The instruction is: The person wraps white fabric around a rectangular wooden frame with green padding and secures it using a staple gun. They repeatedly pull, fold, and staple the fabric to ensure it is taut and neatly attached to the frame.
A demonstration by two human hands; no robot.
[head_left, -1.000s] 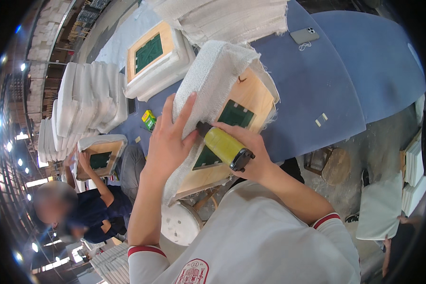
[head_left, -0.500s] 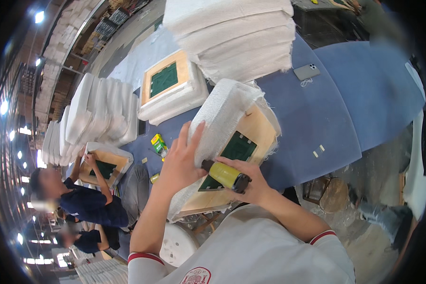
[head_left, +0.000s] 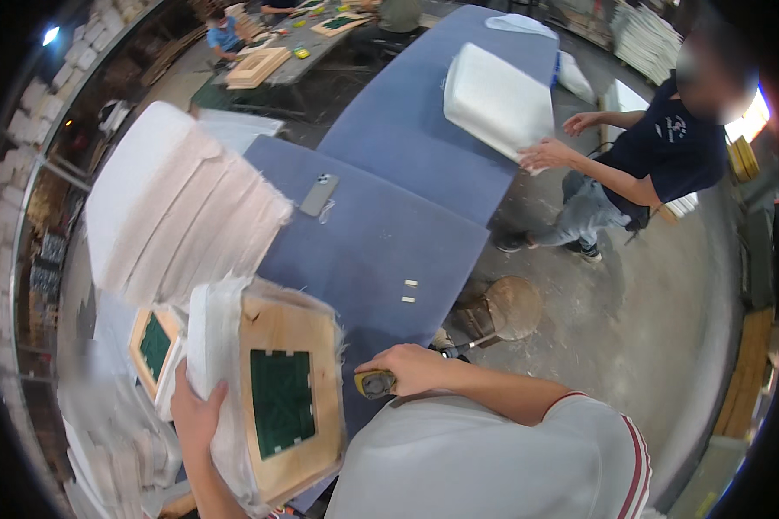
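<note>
A padded seat (head_left: 286, 320) stands tilted in front of me, its wooden frame side facing me, with a dark green webbed opening in the middle. White fabric wraps its edges, frayed along the rim. My left hand (head_left: 197, 406) grips the white padded side, thumb on the near part and fingers round the edge. Right of the seat and apart from it, my right hand (head_left: 415, 370) is closed round a yellow-and-black staple gun (head_left: 375, 383). My fist hides most of the tool.
A stack of white padded seats (head_left: 182, 208) rises at the left, another framed seat (head_left: 154, 346) below it. On the blue table (head_left: 368, 251) lie a phone (head_left: 320, 195) and two small pale pieces. A wooden stool (head_left: 512, 307) stands right; a co-worker (head_left: 632, 156) handles a white cushion (head_left: 500, 104).
My view has swung to the right. My right hand has moved the staple gun away from the green opening, off to the seat's right. My left hand stays on the padded side.
</note>
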